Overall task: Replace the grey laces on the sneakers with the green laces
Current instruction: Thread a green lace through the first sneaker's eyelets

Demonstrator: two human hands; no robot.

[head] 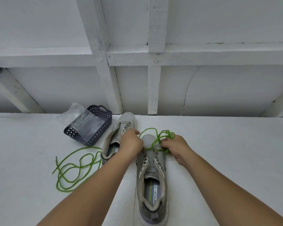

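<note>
Two grey sneakers stand on the white table. The near sneaker (151, 178) points away from me and has a green lace (160, 138) running across its front eyelets, with the rest bunched by its toe. My left hand (131, 142) pinches that lace at the left front eyelet. My right hand (175, 148) grips the bunched lace at the right of the toe. The far sneaker (119, 136) lies behind my left hand, without any lace. A second green lace (72, 170) lies loose in coils at the left.
A dark grey perforated basket (95, 124) sits at the back left with a clear plastic bag (80, 118) draped over it. A white panelled wall rises right behind the table's back edge.
</note>
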